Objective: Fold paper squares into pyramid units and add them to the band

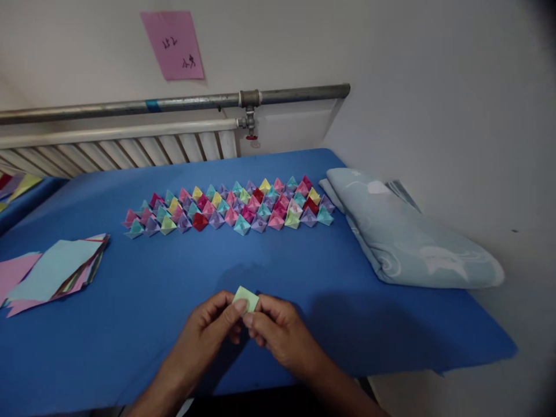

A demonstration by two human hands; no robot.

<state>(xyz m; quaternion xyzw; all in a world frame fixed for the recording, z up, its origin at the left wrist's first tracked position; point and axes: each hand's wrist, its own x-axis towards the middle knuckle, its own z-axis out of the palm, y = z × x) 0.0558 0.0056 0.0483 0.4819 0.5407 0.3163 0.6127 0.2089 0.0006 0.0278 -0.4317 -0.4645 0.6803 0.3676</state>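
1. Left fingers [231, 313] and right fingers [266, 325], closed together, pinch a small folded light-green paper square [247, 297], lower centre of the frame.
2. It seems part-folded; dozens of finished-looking paper boats [200, 221] stand in rows mid-frame.
3. Flat coloured sheets [58, 263], apparently unfolded, lie left of frame.
4. No container shows; the boats rest directly on the blue cover [152, 278].

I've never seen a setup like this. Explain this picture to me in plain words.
There is no machine here, just a person's two bare hands. The single picture comes from a camera worn on that person's head, looking forward and down. The left hand and right hand hold a small pale green paper between them, over a blue surface. Beyond, colourful folded paper shapes sit in rows. Coloured sheets lie at the left, a folded pale blue cloth at the right.
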